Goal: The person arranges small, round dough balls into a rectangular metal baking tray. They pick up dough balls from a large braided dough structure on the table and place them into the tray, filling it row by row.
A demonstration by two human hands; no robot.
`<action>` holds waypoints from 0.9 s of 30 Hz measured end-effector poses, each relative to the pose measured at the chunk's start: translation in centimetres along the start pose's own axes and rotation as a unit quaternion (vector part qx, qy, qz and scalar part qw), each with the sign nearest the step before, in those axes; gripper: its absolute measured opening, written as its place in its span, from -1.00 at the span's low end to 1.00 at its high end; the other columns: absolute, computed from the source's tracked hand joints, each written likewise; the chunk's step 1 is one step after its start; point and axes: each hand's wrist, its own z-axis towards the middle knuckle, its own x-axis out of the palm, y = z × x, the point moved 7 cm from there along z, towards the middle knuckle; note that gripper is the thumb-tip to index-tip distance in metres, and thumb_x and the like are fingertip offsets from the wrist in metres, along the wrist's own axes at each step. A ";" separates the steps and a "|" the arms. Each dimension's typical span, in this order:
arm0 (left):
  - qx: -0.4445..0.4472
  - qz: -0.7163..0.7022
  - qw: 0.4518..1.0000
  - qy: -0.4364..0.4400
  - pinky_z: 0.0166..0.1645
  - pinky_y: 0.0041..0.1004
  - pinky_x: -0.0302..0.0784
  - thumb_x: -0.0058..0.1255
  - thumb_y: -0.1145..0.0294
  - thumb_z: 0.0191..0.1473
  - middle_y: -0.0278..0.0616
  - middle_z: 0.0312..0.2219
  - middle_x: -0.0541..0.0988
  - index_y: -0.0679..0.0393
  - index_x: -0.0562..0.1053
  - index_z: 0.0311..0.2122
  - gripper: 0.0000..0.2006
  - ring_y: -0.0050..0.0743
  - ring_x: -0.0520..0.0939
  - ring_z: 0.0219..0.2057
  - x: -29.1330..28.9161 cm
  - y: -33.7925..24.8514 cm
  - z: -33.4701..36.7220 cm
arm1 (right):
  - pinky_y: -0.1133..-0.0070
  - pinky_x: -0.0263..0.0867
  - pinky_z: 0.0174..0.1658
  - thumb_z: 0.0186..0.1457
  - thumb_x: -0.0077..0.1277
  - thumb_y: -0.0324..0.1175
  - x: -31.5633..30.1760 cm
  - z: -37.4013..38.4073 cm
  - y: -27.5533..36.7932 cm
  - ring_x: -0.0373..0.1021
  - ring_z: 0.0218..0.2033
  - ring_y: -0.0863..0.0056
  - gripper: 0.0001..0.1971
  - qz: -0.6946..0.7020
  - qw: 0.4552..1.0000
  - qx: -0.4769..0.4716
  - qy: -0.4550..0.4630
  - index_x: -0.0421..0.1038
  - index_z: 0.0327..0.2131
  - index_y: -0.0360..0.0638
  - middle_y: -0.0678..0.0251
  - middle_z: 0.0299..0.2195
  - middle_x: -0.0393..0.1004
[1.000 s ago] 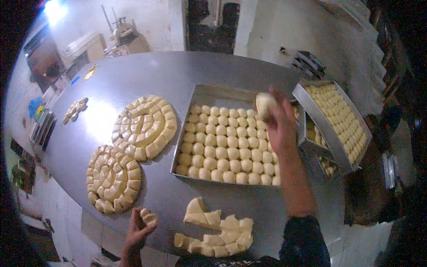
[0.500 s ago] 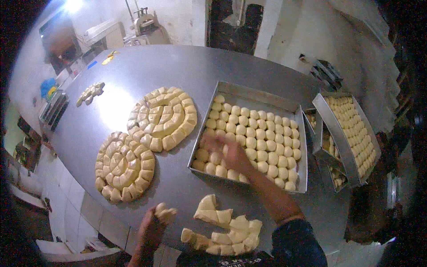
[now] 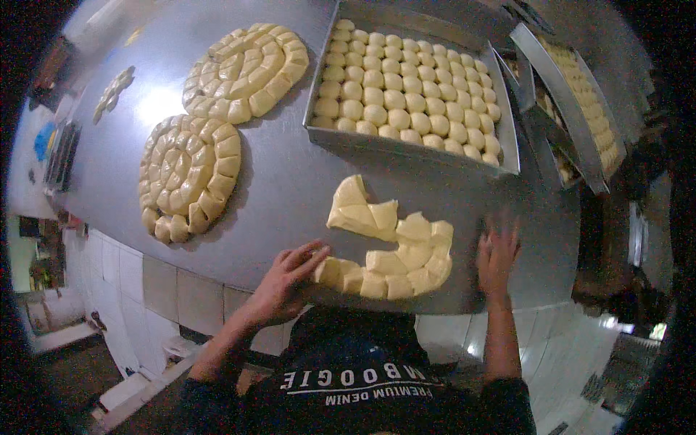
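Observation:
Cut pieces of pale dough (image 3: 391,272) lie in a curved, hook-shaped group near the front edge of the metal table. My left hand (image 3: 286,279) is at the group's left end, fingers apart and slightly bent, with the fingertips touching or very close to the end piece. Its thumb side is partly hidden. To the right of the dough, my right hand (image 3: 499,254) is over the table, empty, its fingers spread and a little blurred. Behind the dough stands a metal baking tray (image 3: 413,148) with rows of round dough balls (image 3: 413,83).
Two coiled rounds of cut dough, one nearer (image 3: 190,170) and one farther (image 3: 246,69), lie on the left of the table (image 3: 268,188). A small dough cluster (image 3: 114,93) is at the far left. More filled trays (image 3: 573,94) lean in a stack at the right.
My right hand has left the dough-ball tray and come to the right of the cut dough. The left hand, which held dough pieces, has moved to the dough's left end. The view has tilted down.

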 end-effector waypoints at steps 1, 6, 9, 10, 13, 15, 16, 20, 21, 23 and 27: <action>0.012 0.020 1.000 0.017 0.04 -0.25 0.23 0.06 0.38 -0.12 -0.14 -0.08 0.38 0.06 0.29 0.01 -0.50 -0.05 0.29 -0.02 1.3 0.3 -0.2 | 0.19 -0.27 0.16 0.12 -0.22 -0.13 -0.4 2.5 -0.7 -0.04 0.13 0.09 -0.56 0.070 0.992 0.076 -0.073 0.14 0.06 -0.03 0.07 0.09 0.05; -0.113 -0.025 0.993 0.035 -0.02 -0.28 0.29 0.02 0.42 -0.10 -0.12 -0.19 0.40 0.10 0.30 -0.05 -0.58 -0.13 0.38 -0.13 -0.3 4.5 -1.6 | 0.16 -0.15 0.11 0.03 -0.08 -0.16 2.5 -0.1 2.7 0.13 0.00 0.08 -0.65 0.299 0.948 0.103 -0.026 0.27 -0.16 -0.14 0.05 -0.07 0.25; -0.186 -0.191 0.950 -0.163 -0.08 -0.30 0.33 -0.08 0.36 0.03 -0.12 -0.29 0.39 0.17 0.36 -0.20 -0.78 -0.24 0.42 -0.21 -4.9 10.6 -5.9 | 0.14 0.03 -0.01 -0.06 0.02 -0.21 1.6 -3.4 -1.7 0.20 -0.08 0.06 -0.64 0.218 0.973 0.081 -0.006 0.29 -0.23 -0.24 0.04 -0.18 0.33; -0.191 -0.273 0.911 -0.243 -0.08 -0.32 0.34 -0.11 0.33 0.05 -0.13 -0.30 0.39 0.17 0.35 -0.17 -0.76 -0.27 0.41 -0.21 -6.2 10.9 -6.3 | 0.15 0.04 -0.02 -0.07 0.03 -0.21 1.8 -1.8 -3.3 0.20 -0.08 0.06 -0.65 0.190 0.972 0.121 -0.070 0.30 -0.25 -0.24 0.04 -0.20 0.34; -0.182 -0.344 0.851 -0.353 -0.08 -0.36 0.33 -0.12 0.35 0.06 -0.11 -0.19 0.31 0.20 0.25 -0.07 -0.68 -0.27 0.37 -0.17 -8.3 14.6 -7.4 | 0.24 0.09 -0.07 -0.14 0.08 -0.25 1.2 3.7 -5.4 0.23 -0.17 0.09 -0.69 0.191 0.934 0.245 -0.178 0.32 -0.34 -0.23 0.08 -0.31 0.36; -0.163 -0.429 0.802 -0.383 -0.09 -0.38 0.36 -0.10 0.41 0.04 -0.08 -0.04 0.19 0.23 0.18 -0.01 -0.61 -0.27 0.32 -0.09 -9.4 16.9 -7.4 | 0.32 0.12 -0.13 -0.19 0.10 -0.31 0.4 4.0 -1.3 0.25 -0.27 0.13 -0.74 0.278 0.922 0.206 -0.175 0.32 -0.41 -0.22 0.12 -0.41 0.36; -0.154 -0.391 0.813 -0.403 -0.14 -0.40 0.40 -0.08 0.42 0.03 -0.06 -0.05 0.22 0.22 0.25 -0.07 -0.67 -0.27 0.32 -0.09 -10.5 16.9 -7.8 | 0.33 0.13 -0.16 -0.20 0.11 -0.32 1.4 2.9 0.5 0.25 -0.28 0.14 -0.75 0.289 0.932 0.111 -0.186 0.31 -0.44 -0.21 0.14 -0.43 0.36; -0.157 -0.030 0.923 -0.350 -0.22 -0.43 0.43 -0.02 0.43 -0.02 -0.07 -0.09 0.28 0.16 0.37 -0.15 -0.73 -0.29 0.32 -0.09 -11.9 16.2 -9.7 | 0.35 0.16 -0.20 -0.19 0.09 -0.38 -0.2 -0.2 -4.4 0.26 -0.31 0.21 -0.80 0.242 0.942 0.114 -0.202 0.29 -0.47 -0.18 0.19 -0.43 0.35; -0.135 -0.063 0.928 -0.341 -0.23 -0.43 0.43 0.00 0.42 -0.03 -0.07 -0.08 0.28 0.15 0.34 -0.11 -0.68 -0.31 0.32 -0.09 -11.1 16.1 -8.0 | 0.35 0.16 -0.20 -0.20 0.09 -0.40 -0.2 1.9 -7.1 0.27 -0.31 0.21 -0.80 0.186 0.942 0.170 -0.220 0.29 -0.47 -0.17 0.20 -0.43 0.35; -0.156 -0.183 0.922 -0.305 -0.21 -0.44 0.41 0.02 0.42 -0.06 -0.09 -0.09 0.29 0.17 0.29 -0.04 -0.58 -0.35 0.33 -0.11 -8.1 13.3 -4.3 | 0.35 0.16 -0.19 -0.20 0.08 -0.42 0.5 2.8 -8.4 0.26 -0.30 0.21 -0.80 0.168 0.936 0.222 -0.216 0.28 -0.46 -0.17 0.21 -0.42 0.34; -0.165 -0.373 0.875 -0.260 -0.10 -0.46 0.33 0.04 0.43 -0.10 -0.17 -0.16 0.37 0.25 0.24 0.01 -0.49 -0.43 0.39 -0.18 -5.2 6.5 0.1 | 0.33 0.16 -0.22 -0.21 0.07 -0.46 0.3 1.6 -0.6 0.24 -0.33 0.20 -0.80 0.257 0.934 -0.007 -0.248 0.27 -0.46 -0.18 0.22 -0.43 0.32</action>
